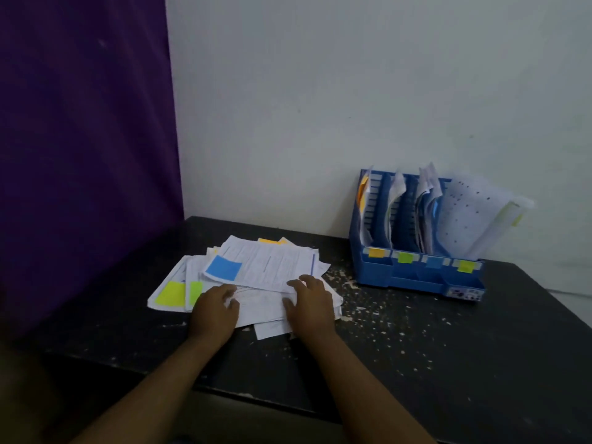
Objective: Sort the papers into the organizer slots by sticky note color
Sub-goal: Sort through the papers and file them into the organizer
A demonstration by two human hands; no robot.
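From the head camera, a loose pile of papers lies on the black table, left of the blue organizer by the far wall. The top sheet carries a blue sticky note. The left hand and right hand rest on the pile's near edge, fingers bent and slightly spread; whether they pinch a sheet I cannot tell. The organizer's 4 slots hold papers.

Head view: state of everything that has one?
paper pile: loose, fanned flat on table
top sheet: face up, blue sticky note
organizer: upright, all four slots hold papers
left hand: resting on pile, grip unclear
right hand: fingers on top sheet's edge, grip unclear
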